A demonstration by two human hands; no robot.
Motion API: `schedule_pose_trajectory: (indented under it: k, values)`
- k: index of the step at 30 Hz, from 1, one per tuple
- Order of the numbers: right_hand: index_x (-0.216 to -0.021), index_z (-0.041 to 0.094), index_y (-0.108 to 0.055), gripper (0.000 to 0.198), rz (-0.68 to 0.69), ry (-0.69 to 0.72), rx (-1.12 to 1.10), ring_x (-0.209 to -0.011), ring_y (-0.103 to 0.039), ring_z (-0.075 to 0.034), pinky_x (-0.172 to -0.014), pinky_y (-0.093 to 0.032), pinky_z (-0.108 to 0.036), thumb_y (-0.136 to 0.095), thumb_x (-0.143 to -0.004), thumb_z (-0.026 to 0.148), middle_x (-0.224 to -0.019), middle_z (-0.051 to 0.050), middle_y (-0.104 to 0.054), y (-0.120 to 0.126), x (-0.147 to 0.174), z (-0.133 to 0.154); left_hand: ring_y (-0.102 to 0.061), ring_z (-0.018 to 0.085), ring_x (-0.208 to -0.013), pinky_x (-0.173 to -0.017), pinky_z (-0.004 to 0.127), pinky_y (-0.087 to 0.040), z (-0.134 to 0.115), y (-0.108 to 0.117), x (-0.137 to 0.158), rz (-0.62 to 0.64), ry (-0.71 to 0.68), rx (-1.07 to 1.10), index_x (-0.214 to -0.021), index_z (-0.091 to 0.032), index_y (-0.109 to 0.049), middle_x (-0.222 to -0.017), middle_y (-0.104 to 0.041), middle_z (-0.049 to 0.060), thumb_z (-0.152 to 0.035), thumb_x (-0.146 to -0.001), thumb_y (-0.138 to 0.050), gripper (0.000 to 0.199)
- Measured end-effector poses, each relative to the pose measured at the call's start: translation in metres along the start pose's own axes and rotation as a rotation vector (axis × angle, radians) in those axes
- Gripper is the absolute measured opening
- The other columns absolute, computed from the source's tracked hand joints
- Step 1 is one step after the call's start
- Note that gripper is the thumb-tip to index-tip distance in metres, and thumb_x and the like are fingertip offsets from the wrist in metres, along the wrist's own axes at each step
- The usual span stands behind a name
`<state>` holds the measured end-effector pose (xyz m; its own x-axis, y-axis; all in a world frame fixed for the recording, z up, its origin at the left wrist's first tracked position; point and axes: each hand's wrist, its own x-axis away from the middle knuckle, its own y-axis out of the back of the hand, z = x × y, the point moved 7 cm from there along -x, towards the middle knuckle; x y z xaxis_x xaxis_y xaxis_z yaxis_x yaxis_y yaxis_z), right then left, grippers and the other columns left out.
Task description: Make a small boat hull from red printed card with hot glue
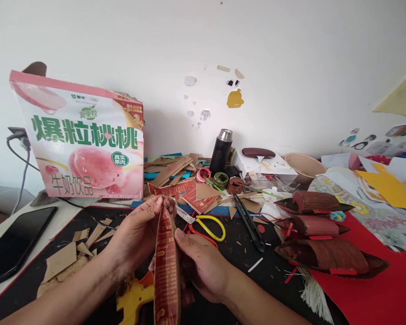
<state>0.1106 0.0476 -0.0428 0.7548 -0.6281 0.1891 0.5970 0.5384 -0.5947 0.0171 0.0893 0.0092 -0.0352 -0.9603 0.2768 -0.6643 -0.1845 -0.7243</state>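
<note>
A long cardboard boat hull (165, 271), with red print and a pointed far end, stands between my hands. The fingers of my left hand (144, 221) are closed in a pinch on its tip. My right hand (203, 266) grips its right side, the thumb pressed near the upper edge and the other fingers partly hidden behind it. Below my left wrist lies a yellow tool, apparently a glue gun (135, 300), partly covered by the cardboard. Just beyond my right hand rest yellow-and-red-handled scissors (208, 225).
A utility knife (248, 223) lies right of the scissors. Several brown model boats (338, 255) sit on red paper (385, 284). Cardboard scraps (62, 262) spread at left near a phone (20, 246). Behind stand a drink carton (84, 140), a black thermos (221, 151) and open paint jars (220, 180).
</note>
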Motion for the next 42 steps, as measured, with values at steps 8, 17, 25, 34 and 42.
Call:
schedule_pose_trajectory:
  k: [8, 17, 25, 34, 42]
  values:
    - [-0.099, 0.003, -0.075, 0.086, -0.016, -0.022, -0.020, -0.037, -0.051, -0.012, -0.031, -0.036, -0.020, -0.061, -0.083, 0.086, -0.055, -0.002, -0.060, 0.0007, 0.0015, -0.0004, -0.068, 0.012, -0.065, -0.066, 0.021, -0.063, 0.0041, 0.0031, -0.0029, 0.007, 0.034, 0.006, -0.073, -0.010, -0.076, -0.072, -0.074, 0.002, -0.016, -0.053, -0.102, 0.033]
    - [-0.086, 0.006, -0.074, 0.078, -0.016, -0.016, -0.044, -0.035, -0.048, -0.010, -0.030, -0.037, -0.019, -0.064, -0.082, 0.084, -0.056, -0.001, -0.060, 0.0004, 0.0010, 0.0013, -0.068, 0.013, -0.061, -0.064, 0.022, -0.063, 0.0057, 0.0070, -0.0062, 0.022, 0.024, -0.011, -0.073, -0.010, -0.077, -0.070, -0.075, 0.002, -0.018, -0.057, -0.100, 0.030]
    - [-0.100, 0.006, -0.076, 0.082, -0.026, -0.001, -0.003, -0.035, -0.049, -0.011, -0.038, -0.036, -0.021, -0.056, -0.086, 0.084, -0.051, -0.001, -0.059, 0.0032, 0.0002, -0.0013, -0.068, 0.013, -0.061, -0.061, 0.021, -0.061, 0.0004, 0.0045, -0.0052, -0.007, 0.027, -0.029, -0.075, -0.010, -0.076, -0.071, -0.075, 0.003, -0.012, -0.066, -0.092, 0.018]
    - [-0.100, 0.007, -0.075, 0.086, -0.011, -0.030, 0.022, -0.038, -0.051, -0.011, -0.035, -0.034, -0.020, -0.052, -0.086, 0.088, -0.061, -0.004, -0.065, 0.0024, 0.0008, -0.0015, -0.070, 0.014, -0.063, -0.063, 0.022, -0.062, -0.0003, 0.0083, -0.0078, -0.012, -0.016, -0.059, -0.076, -0.011, -0.075, -0.073, -0.075, 0.003, -0.016, -0.070, -0.090, 0.017]
    - [-0.100, 0.006, -0.075, 0.084, -0.012, -0.019, 0.006, -0.037, -0.049, -0.011, -0.034, -0.035, -0.020, -0.055, -0.086, 0.086, -0.057, -0.003, -0.062, 0.0020, 0.0009, -0.0006, -0.069, 0.013, -0.062, -0.062, 0.021, -0.061, -0.0011, 0.0085, -0.0087, -0.002, -0.014, -0.066, -0.076, -0.010, -0.077, -0.072, -0.076, 0.003, -0.019, -0.062, -0.098, 0.026]
